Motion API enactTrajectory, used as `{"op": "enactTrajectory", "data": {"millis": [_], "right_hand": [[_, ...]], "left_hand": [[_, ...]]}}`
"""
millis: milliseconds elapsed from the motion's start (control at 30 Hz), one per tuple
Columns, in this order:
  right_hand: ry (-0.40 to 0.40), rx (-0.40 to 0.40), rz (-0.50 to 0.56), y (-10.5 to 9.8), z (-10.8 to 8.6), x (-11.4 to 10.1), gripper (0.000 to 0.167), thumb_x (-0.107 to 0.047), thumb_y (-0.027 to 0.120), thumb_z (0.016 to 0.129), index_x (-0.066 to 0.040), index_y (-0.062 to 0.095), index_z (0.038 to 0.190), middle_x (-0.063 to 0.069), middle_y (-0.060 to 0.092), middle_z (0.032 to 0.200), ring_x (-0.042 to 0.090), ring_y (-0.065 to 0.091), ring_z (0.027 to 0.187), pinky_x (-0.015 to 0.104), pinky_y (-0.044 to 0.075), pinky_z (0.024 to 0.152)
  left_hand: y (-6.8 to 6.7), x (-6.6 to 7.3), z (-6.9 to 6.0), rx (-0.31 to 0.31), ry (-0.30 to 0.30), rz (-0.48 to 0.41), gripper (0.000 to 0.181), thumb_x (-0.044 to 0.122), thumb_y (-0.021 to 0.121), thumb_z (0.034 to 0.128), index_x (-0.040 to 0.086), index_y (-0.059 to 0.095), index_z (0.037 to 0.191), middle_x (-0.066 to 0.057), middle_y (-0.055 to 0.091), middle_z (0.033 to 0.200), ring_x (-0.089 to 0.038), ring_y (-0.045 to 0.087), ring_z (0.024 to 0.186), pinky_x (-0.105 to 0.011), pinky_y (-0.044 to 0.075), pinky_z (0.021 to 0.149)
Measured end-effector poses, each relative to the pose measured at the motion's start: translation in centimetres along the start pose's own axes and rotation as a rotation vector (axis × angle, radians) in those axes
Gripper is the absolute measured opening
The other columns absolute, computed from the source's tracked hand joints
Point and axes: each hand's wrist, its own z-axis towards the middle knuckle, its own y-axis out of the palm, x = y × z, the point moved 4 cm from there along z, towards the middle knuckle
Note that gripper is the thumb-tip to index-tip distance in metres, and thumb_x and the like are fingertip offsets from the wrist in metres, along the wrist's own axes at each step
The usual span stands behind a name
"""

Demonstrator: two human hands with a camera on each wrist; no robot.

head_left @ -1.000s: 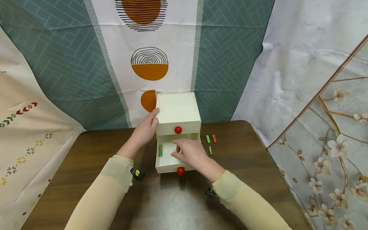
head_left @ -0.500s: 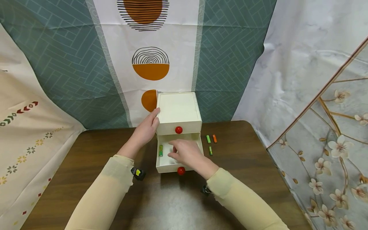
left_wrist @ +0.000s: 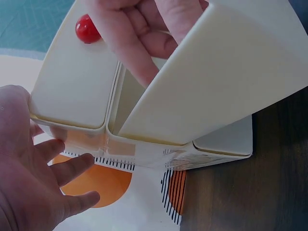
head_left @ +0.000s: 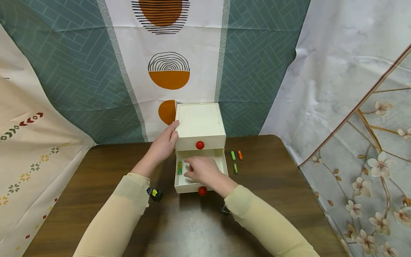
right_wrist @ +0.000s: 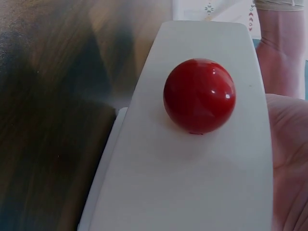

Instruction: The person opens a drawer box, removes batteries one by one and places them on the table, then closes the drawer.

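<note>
Two pale yellow sleeves [head_left: 110,217] reach in over a dark wooden table [head_left: 183,228], a small black device [head_left: 155,195] at the left wrist. Ahead of them a white drawer [head_left: 189,188] stands pulled out, a round red knob [head_left: 202,191] on its front. The right hand [head_left: 205,170] is inside the drawer's outline, thumb and forefinger parted — the gap between them faces a green battery [head_left: 180,168] lying lengthwise by the drawer's left wall, just beside the fingertips. Whether the other fingers touch the drawer floor cannot be told. The left hand [head_left: 162,144] rests against the left side of the white cabinet [head_left: 201,120], its fingers spread in the left wrist view. Above the open drawer, an upper drawer with a red knob sits closed. On the table right of the cabinet lie three more batteries — two green, one orange [head_left: 240,155]. Behind hangs a patterned cloth [head_left: 179,43], with teal panels beside its white strip.
</note>
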Motion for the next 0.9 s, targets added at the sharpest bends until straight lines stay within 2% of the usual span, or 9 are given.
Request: {"op": "enactTrajectory", "data": {"millis": [233,600,900], "right_hand": [[-0.004,-0.017,-0.018,0.4,0.8,-0.5,0.021,-0.034,0.085,0.097,-0.017,0.078,0.108,-0.011,0.058,0.072,0.010,0.056,0.068,0.032,0.042,0.057],[0.024,-0.038,-0.021,0.6,1.7,-1.3,0.028,-0.038,0.087,0.096,-0.017,0.069,0.090,-0.009,0.056,0.069,0.011,0.056,0.066,0.032,0.042,0.055],[0.051,-0.066,-0.054,1.6,2.6,-1.4,0.026,-0.039,0.088,0.095,-0.018,0.076,0.103,-0.008,0.060,0.073,0.012,0.061,0.074,0.033,0.047,0.058]], "left_hand": [[0.0,0.0,-0.1,0.002,-0.004,0.002,0.064,0.038,0.026,0.1178,0.017,0.026,0.178,-0.008,0.022,0.183,-0.030,0.023,0.167,-0.053,0.019,0.135],[-0.1,0.2,-0.1,0.000,-0.005,-0.005,0.063,0.039,0.027,0.1180,0.017,0.026,0.178,-0.009,0.022,0.183,-0.031,0.023,0.167,-0.053,0.018,0.135],[-0.1,0.1,-0.1,-0.004,-0.003,-0.011,0.063,0.036,0.027,0.1181,0.016,0.026,0.178,-0.009,0.023,0.183,-0.030,0.023,0.167,-0.053,0.018,0.135]]}}
